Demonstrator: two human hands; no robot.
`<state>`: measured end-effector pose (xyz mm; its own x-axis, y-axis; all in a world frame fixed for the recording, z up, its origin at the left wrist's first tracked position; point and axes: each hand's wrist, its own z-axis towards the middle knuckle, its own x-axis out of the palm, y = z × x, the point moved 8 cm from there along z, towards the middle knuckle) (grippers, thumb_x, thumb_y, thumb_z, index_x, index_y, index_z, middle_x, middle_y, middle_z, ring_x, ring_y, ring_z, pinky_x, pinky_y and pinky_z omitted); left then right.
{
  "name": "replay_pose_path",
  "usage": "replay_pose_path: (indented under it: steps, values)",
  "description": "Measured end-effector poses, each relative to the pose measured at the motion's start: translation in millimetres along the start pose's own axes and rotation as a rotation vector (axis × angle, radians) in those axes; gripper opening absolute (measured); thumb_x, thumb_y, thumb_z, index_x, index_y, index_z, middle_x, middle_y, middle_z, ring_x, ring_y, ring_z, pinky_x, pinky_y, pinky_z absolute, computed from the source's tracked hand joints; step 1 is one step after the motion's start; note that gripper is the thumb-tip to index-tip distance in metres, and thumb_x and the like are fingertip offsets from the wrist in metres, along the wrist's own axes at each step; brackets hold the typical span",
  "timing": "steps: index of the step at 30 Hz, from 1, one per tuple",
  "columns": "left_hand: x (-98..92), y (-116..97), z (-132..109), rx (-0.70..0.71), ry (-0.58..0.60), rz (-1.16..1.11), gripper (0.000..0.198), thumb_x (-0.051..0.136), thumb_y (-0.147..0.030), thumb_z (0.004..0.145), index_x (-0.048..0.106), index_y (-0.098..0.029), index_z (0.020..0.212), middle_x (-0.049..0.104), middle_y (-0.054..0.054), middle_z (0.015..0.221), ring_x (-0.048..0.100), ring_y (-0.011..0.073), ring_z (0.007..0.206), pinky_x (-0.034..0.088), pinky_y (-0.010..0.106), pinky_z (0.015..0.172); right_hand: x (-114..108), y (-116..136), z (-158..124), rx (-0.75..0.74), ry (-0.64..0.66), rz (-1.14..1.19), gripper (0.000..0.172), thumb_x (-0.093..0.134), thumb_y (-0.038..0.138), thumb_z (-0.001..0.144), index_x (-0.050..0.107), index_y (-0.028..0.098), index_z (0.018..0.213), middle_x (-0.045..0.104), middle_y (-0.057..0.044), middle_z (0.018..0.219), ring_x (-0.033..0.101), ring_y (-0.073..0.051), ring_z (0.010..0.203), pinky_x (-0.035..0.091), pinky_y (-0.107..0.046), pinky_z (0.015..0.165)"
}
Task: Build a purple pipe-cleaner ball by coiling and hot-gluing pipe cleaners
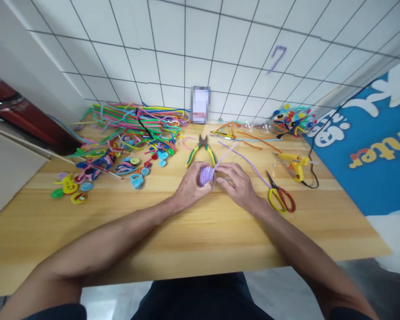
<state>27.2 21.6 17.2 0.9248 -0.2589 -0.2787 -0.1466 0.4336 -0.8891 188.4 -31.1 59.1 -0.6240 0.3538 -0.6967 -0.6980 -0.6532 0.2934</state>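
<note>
My left hand (190,186) is closed around a lilac pipe-cleaner coil (206,176) held just above the wooden table (193,235). My right hand (237,183) pinches the loose lilac strand (225,156) where it leaves the coil; the strand's free end runs up and away toward the back of the table. A second lilac strand (250,165) lies across it on the table. Both hands meet at the middle of the table.
Green-handled pliers (202,150) lie just behind my hands. Yellow-and-red scissors (280,195) rest to the right, with a yellow glue gun (295,165) and its cord beyond. A heap of coloured pipe cleaners (133,122) and several small coiled pieces (86,175) fill the back left.
</note>
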Motion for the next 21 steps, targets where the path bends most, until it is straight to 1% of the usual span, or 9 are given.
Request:
replay_pose_path:
  steps: [2,7,11,14,17,19,21]
  values:
    - [-0.5,-1,1,0.034,-0.014,0.026,0.041,0.074,-0.023,0.082,0.063,-0.022,0.122,0.07,0.009,0.121,0.068,0.0272,0.117,0.054,0.043,0.108,2,1,3,-0.004,0.004,-0.008,0.026,0.064,0.03,0.109,0.072,0.026,0.134,0.079,-0.012,0.122,0.076,-0.027,0.115,0.065,-0.048,0.099]
    - [0.0,-2,2,0.057,-0.039,0.025,0.033,0.072,-0.024,0.086,0.064,-0.021,0.118,0.069,0.009,0.116,0.066,0.0274,0.111,0.054,0.043,0.103,1,5,12,-0.013,-0.029,-0.016,0.02,0.066,0.024,0.107,0.074,0.025,0.126,0.079,-0.011,0.119,0.076,-0.026,0.113,0.065,-0.046,0.098]
    - [1.1,-2,1,0.075,-0.038,0.031,0.034,0.073,-0.023,0.087,0.063,-0.021,0.118,0.069,0.009,0.117,0.066,0.0275,0.113,0.054,0.044,0.105,6,5,13,0.018,-0.038,0.013,0.017,0.065,0.023,0.107,0.076,0.026,0.12,0.08,-0.011,0.116,0.076,-0.026,0.111,0.065,-0.047,0.097]
    - [1.5,-2,0,0.089,-0.044,0.045,0.034,0.073,-0.024,0.088,0.062,-0.021,0.12,0.068,0.01,0.118,0.066,0.0272,0.114,0.054,0.043,0.105,10,4,8,0.055,-0.039,0.04,0.018,0.064,0.022,0.108,0.075,0.025,0.121,0.081,-0.011,0.117,0.077,-0.025,0.112,0.066,-0.045,0.096]
    - [1.3,-2,-2,0.12,-0.055,0.059,0.033,0.071,-0.024,0.089,0.061,-0.02,0.12,0.067,0.01,0.117,0.066,0.0271,0.112,0.055,0.043,0.102,9,4,3,0.06,-0.063,0.053,0.018,0.064,0.023,0.107,0.075,0.024,0.121,0.08,-0.012,0.12,0.077,-0.025,0.115,0.066,-0.045,0.099]
    - [1.1,-3,-2,0.151,-0.057,0.073,0.032,0.069,-0.023,0.09,0.061,-0.02,0.121,0.067,0.01,0.117,0.067,0.0266,0.111,0.056,0.042,0.101,8,1,1,0.075,-0.072,0.067,0.02,0.064,0.025,0.108,0.074,0.025,0.125,0.078,-0.012,0.124,0.075,-0.026,0.119,0.066,-0.046,0.102]
    - [1.0,-3,-2,0.174,-0.05,0.092,0.032,0.068,-0.022,0.091,0.06,-0.02,0.121,0.067,0.009,0.116,0.067,0.0258,0.11,0.057,0.042,0.1,9,-3,0,0.11,-0.055,0.085,0.024,0.063,0.029,0.109,0.073,0.026,0.13,0.077,-0.013,0.131,0.074,-0.028,0.125,0.066,-0.049,0.104]
